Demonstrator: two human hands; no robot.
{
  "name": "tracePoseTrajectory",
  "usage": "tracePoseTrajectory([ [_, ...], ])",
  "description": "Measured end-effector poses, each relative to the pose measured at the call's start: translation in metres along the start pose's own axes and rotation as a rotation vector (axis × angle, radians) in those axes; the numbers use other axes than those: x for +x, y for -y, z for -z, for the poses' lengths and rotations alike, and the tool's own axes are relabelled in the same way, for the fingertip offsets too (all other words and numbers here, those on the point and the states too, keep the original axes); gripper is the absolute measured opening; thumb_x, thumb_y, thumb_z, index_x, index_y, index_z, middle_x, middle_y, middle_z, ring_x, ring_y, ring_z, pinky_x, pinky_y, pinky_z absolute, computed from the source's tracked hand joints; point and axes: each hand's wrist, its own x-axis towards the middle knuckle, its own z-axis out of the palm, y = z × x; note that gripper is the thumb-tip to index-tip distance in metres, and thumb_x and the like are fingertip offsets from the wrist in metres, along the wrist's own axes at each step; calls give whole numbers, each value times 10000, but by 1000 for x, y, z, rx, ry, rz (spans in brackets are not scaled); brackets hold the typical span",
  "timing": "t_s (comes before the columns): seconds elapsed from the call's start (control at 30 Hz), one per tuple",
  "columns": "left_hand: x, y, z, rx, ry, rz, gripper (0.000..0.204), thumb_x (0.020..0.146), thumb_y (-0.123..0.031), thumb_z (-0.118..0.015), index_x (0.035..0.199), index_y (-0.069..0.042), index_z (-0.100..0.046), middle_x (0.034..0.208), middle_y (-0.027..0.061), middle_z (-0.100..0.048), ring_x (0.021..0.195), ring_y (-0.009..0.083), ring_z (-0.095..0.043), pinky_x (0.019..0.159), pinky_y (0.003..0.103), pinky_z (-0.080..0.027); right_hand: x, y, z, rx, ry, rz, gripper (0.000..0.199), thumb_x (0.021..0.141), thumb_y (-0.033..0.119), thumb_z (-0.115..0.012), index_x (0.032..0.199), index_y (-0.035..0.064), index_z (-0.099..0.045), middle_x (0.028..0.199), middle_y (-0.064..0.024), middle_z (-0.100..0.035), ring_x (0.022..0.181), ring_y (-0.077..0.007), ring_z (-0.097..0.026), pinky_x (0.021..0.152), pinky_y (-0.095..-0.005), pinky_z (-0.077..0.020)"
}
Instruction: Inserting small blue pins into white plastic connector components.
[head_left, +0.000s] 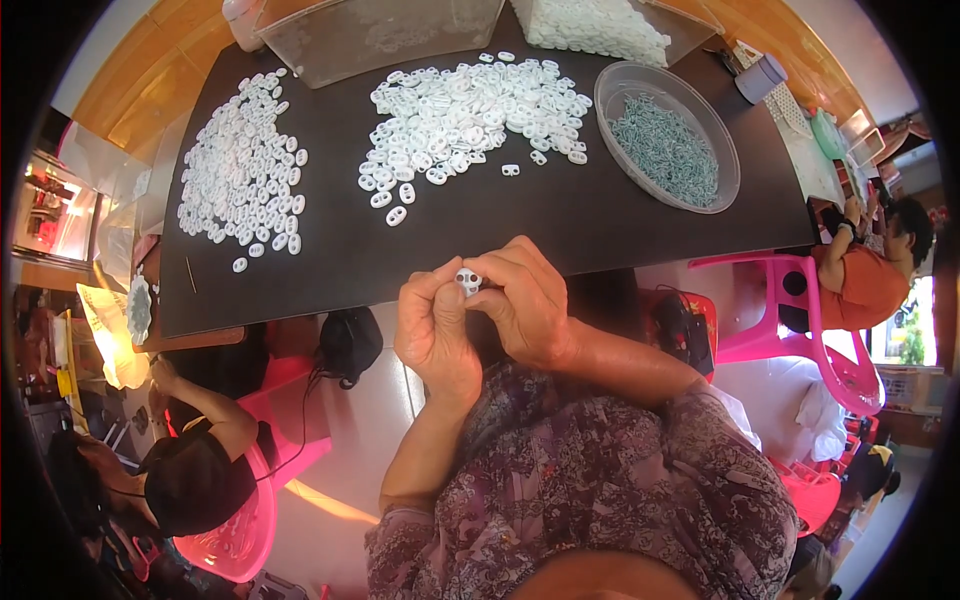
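Note:
A small white plastic piece with dark holes [468, 281] is pinched between the fingertips of both hands, just off the dark table's near edge. My left hand [436, 330] is closed on it from the left, and my right hand [526, 303] grips it from the right with curled fingers. The fingers partly cover the piece. Beyond them, a heap of white pieces with holes [440, 125] spreads over the middle of the table [400, 265]. A second heap of oval white pieces [240, 165] lies to the left.
At the right stands a round clear tub [728, 165] of small metal screws [665, 150]. A translucent bin [390, 40] and a bag of white pieces [595, 30] line the far side. People sit at left [195, 480] and right [865, 275], near pink plastic chairs [770, 310].

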Motion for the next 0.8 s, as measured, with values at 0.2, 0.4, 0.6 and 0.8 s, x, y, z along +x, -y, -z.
tracePoseTrajectory([
  [0.2,-3,3,-1,83,-8,-108,148,918,-85,-519,1000,22,-579,804,12,-494,712,70,-436,631,204,-371,-3,-3,-2,-41,-33,80,318,678,-18,-671,971,-45,-549,814,-127,-566,627,-244,-508,524,-317,-419],
  [0.4,-5,7,-2,84,-8,-104,152,921,-104,-524,962,29,-585,848,-3,-487,757,70,-429,703,212,-373,-7,-5,-3,-70,-31,86,348,640,-15,-681,958,-27,-540,799,-117,-536,616,-253,-490,504,-323,-408],
  [0.6,1,8,-7,108,-31,-124,143,926,-108,-517,947,20,-577,821,-1,-488,746,73,-426,699,216,-371,-2,-6,-3,-79,-36,89,331,643,-28,-672,944,-19,-536,791,-113,-532,603,-249,-481,500,-325,-402],
  [0.8,6,10,-8,193,-12,-101,176,930,-119,-515,995,33,-576,877,12,-527,760,60,-445,682,199,-386,3,-11,0,-42,-66,-8,218,713,-55,-631,923,-35,-577,779,-110,-586,617,-229,-517,529,-301,-415],
])
